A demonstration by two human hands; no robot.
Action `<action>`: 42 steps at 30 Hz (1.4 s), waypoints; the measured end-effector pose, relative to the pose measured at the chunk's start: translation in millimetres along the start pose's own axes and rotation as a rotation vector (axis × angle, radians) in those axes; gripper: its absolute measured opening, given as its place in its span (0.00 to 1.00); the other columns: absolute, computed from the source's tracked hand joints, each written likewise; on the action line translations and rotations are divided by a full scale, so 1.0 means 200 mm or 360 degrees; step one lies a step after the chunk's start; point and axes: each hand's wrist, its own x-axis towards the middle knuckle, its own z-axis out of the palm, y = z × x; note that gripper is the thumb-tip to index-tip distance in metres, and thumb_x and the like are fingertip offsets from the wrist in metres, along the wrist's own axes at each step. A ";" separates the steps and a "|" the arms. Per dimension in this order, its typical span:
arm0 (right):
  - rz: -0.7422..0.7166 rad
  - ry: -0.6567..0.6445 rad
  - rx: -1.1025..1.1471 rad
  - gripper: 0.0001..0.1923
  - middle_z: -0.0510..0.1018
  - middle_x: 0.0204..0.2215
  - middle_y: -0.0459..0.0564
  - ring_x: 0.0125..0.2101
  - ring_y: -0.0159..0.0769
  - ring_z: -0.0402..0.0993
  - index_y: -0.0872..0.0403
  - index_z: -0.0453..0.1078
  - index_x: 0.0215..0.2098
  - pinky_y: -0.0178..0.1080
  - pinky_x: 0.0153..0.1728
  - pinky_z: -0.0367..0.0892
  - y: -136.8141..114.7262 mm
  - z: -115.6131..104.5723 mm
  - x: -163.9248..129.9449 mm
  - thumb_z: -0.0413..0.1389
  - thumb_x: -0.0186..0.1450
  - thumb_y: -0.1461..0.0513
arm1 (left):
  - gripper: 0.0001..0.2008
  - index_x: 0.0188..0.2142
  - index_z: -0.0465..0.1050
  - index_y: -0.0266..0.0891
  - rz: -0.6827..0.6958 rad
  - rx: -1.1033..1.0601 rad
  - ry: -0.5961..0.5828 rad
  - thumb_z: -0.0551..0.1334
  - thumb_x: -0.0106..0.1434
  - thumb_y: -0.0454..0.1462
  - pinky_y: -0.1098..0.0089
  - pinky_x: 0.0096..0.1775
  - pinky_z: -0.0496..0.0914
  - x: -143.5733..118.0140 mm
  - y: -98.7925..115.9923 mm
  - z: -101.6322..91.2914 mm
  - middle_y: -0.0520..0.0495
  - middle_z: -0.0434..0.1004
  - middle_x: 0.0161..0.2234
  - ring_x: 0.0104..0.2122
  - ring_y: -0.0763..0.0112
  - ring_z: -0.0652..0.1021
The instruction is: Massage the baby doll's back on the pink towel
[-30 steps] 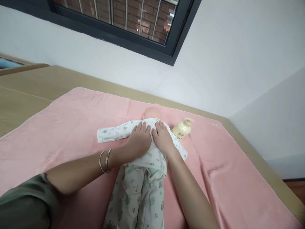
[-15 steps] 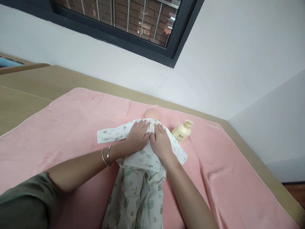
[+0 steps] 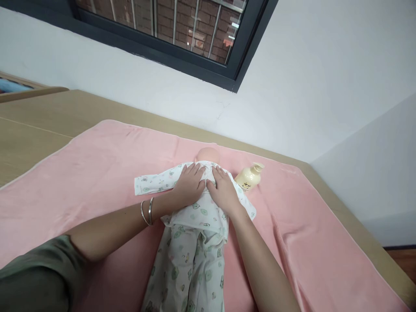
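A baby doll dressed in a white printed romper is laid face down on a pink towel. Both hands are laid flat on the upper back of the doll, palms down, fingers pointed away toward the head.

Left hand: fingers loosely spread, pressed onto the fabric over the left shoulder area; nothing is pinched or gripped. 2 thin silver bangles are worn on the left wrist, and a dark green sleeve is seen at the upper arm.

Right hand: fingers held nearly together, pressed flat on the fabric over the right shoulder area; nothing is gripped. The 2 hands are side by side and touching at the thumbs along the doll's midline.

The doll's head is seen just beyond the fingertips, partly hidden by them. The romper's left sleeve is stretched out flat to the left of the left hand; the right sleeve is mostly covered by the right hand and forearm. The romper legs are run back between the 2 forearms toward the camera.

A cream pump bottle is laid on its side on the towel, just to the right of and beyond the right hand, near but not touching it.

The towel is spread over a wooden worktop, which is set against a white wall beyond the hands. A dark-framed window is seen above.
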 end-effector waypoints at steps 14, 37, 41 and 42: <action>0.0005 0.0064 -0.0010 0.32 0.56 0.71 0.63 0.72 0.48 0.48 0.62 0.54 0.71 0.52 0.70 0.43 0.00 0.01 -0.01 0.46 0.73 0.55 | 0.26 0.65 0.63 0.32 -0.0004 -0.0032 -0.0020 0.47 0.69 0.35 0.42 0.67 0.55 0.00 0.00 0.00 0.34 0.66 0.65 0.66 0.49 0.64; 0.0039 -0.0010 0.0008 0.32 0.57 0.70 0.63 0.71 0.49 0.49 0.61 0.56 0.71 0.53 0.70 0.45 -0.02 -0.03 -0.02 0.47 0.73 0.55 | 0.26 0.64 0.62 0.25 0.0058 0.0222 -0.0026 0.44 0.72 0.37 0.45 0.63 0.61 -0.02 0.02 -0.03 0.27 0.66 0.64 0.65 0.46 0.65; 0.0063 -0.0032 -0.0157 0.29 0.58 0.70 0.64 0.71 0.52 0.50 0.60 0.56 0.71 0.54 0.69 0.47 -0.11 -0.04 -0.06 0.43 0.75 0.58 | 0.24 0.61 0.66 0.26 0.0193 0.0225 -0.0087 0.46 0.71 0.36 0.47 0.61 0.64 0.02 -0.04 -0.05 0.29 0.70 0.61 0.62 0.48 0.68; 0.0081 -0.0030 -0.0178 0.29 0.58 0.70 0.65 0.71 0.53 0.51 0.60 0.57 0.71 0.54 0.69 0.48 -0.13 -0.04 -0.07 0.43 0.75 0.58 | 0.23 0.59 0.67 0.27 0.0225 0.0213 -0.0114 0.46 0.71 0.36 0.48 0.61 0.65 0.03 -0.05 -0.06 0.29 0.71 0.60 0.61 0.49 0.70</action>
